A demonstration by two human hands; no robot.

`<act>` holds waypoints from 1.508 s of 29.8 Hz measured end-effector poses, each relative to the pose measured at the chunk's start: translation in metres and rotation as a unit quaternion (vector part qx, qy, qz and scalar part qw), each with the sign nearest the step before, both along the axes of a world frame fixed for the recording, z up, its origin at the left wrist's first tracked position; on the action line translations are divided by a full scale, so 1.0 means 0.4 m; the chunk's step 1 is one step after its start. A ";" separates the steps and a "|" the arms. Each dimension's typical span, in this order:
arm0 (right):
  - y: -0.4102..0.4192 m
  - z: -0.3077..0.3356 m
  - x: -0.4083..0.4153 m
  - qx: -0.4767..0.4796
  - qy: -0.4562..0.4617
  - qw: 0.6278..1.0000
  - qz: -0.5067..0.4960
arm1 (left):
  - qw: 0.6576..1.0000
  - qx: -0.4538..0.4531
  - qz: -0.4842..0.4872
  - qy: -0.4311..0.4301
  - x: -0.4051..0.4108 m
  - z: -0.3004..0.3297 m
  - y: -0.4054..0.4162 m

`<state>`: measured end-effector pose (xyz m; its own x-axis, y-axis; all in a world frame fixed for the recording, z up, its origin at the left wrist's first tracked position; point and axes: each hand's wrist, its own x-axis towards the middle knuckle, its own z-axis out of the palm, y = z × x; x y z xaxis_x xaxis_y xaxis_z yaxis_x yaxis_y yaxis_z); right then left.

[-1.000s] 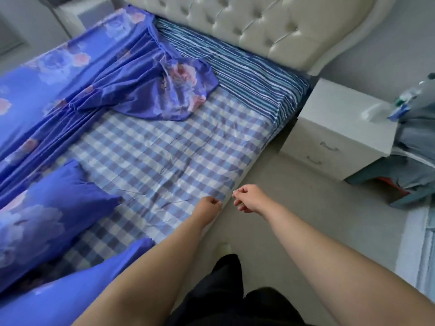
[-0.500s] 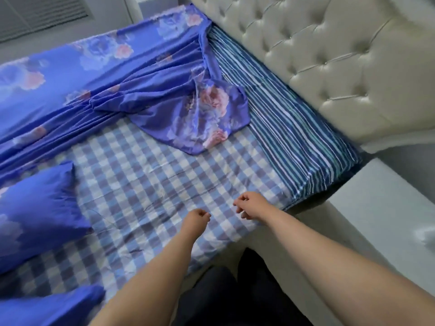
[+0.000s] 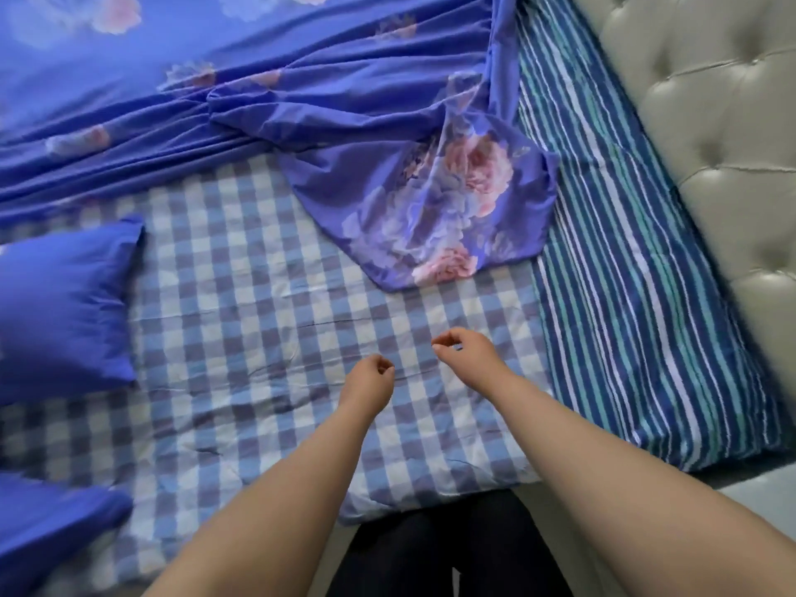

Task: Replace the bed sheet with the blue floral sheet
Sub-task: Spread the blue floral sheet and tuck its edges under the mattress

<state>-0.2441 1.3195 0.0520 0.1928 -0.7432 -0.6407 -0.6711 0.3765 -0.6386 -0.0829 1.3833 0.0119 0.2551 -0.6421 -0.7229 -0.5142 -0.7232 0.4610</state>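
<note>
A: What is lying on the bed right now?
B: A blue-and-white checked quilt (image 3: 267, 338) is covering most of the mattress, a blue striped sheet (image 3: 637, 269) is showing in a strip beside the tufted cream headboard (image 3: 710, 122), and two plain blue pillows (image 3: 60, 312) are sitting at the left, on the checked quilt.

A: Anything cut off or unclear?
B: The nearer pillow is running out of view at the lower left, the headboard is leaving the view at the top and right, and the picture is blurring toward the edges. A pale surface at the bottom right corner is too cropped to name.

A: And the blue floral sheet (image 3: 387, 135)?
B: It is lying bunched and creased across the far half of the bed, with one corner, printed with pink and white blooms, flopping toward the person over the checks.

A: The hands?
B: Both are hovering over the checked quilt, short of that corner. The left hand (image 3: 368, 381) is loosely curling with nothing in its grip; the right hand (image 3: 467, 351) is doing the same, thumb near forefinger, holding nothing
</note>
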 end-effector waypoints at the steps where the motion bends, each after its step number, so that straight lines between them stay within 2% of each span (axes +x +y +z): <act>1: -0.031 -0.032 0.004 -0.004 0.004 1.000 0.018 | 1.000 0.003 0.009 -0.003 0.002 -0.023 -0.022; 4: -0.111 -0.148 0.025 0.002 0.009 0.997 0.072 | 0.998 0.020 0.050 -0.014 0.005 -0.107 -0.067; 8: -0.220 -0.315 0.093 -0.047 0.049 0.967 0.246 | 0.991 0.033 0.123 -0.029 -0.010 -0.247 -0.094; 10: -0.270 -0.388 0.136 -0.076 0.093 0.926 0.357 | 0.986 0.039 0.160 -0.028 -0.037 -0.308 -0.090; 13: -0.359 -0.496 0.184 -0.138 0.190 0.840 0.490 | 0.971 -0.004 0.236 -0.029 -0.083 -0.374 -0.071; 14: -0.391 -0.530 0.193 -0.141 0.204 0.828 0.503 | 0.966 -0.026 0.257 -0.032 -0.093 -0.390 -0.065; 16: -0.445 -0.592 0.191 -0.128 0.206 0.828 0.506 | 0.957 -0.064 0.280 -0.039 -0.115 -0.419 -0.052; 18: -0.480 -0.632 0.171 -0.132 0.177 0.845 0.487 | 0.950 -0.091 0.295 -0.048 -0.141 -0.438 -0.044; 21: -0.495 -0.623 0.112 -0.230 0.087 0.898 0.366 | 0.938 -0.114 0.317 -0.075 -0.170 -0.436 -0.055; 24: -0.476 -0.564 0.004 -0.277 0.065 0.908 0.308 | 0.942 -0.125 0.295 -0.102 -0.158 -0.411 -0.122; 27: -0.458 -0.512 -0.144 -0.237 0.163 0.887 0.361 | 0.963 -0.118 0.175 -0.165 -0.130 -0.384 -0.237; 29: -0.444 -0.488 -0.246 -0.232 0.187 0.878 0.375 | 0.970 -0.107 0.096 -0.194 -0.130 -0.363 -0.318; 32: -0.406 -0.432 -0.376 -0.303 0.149 0.896 0.288 | 0.976 -0.089 -0.018 -0.196 -0.165 -0.350 -0.411; 34: -0.386 -0.405 -0.442 -0.351 0.117 0.900 0.229 | 0.970 -0.075 -0.102 -0.209 -0.196 -0.349 -0.453; 36: -0.373 -0.371 -0.494 -0.381 0.093 0.907 0.153 | 0.963 -0.070 -0.146 -0.214 -0.240 -0.342 -0.484; 39: -0.338 -0.326 -0.556 -0.432 0.030 0.900 0.039 | 0.958 -0.123 -0.123 -0.226 -0.325 -0.322 -0.529; 42: -0.310 -0.270 -0.553 -0.455 -0.039 0.886 -0.078 | 0.946 -0.190 -0.053 -0.259 -0.383 -0.298 -0.577; 45: -0.287 -0.239 -0.583 -0.447 -0.024 0.884 -0.135 | 0.930 -0.254 0.046 -0.263 -0.421 -0.267 -0.620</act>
<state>-0.4772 1.2048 -0.0434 -0.0582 -0.9715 0.2300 -0.5986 -0.1504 -0.7868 -0.2514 1.1352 -0.0950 0.5578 -0.8249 -0.0920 -0.7121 -0.5325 0.4576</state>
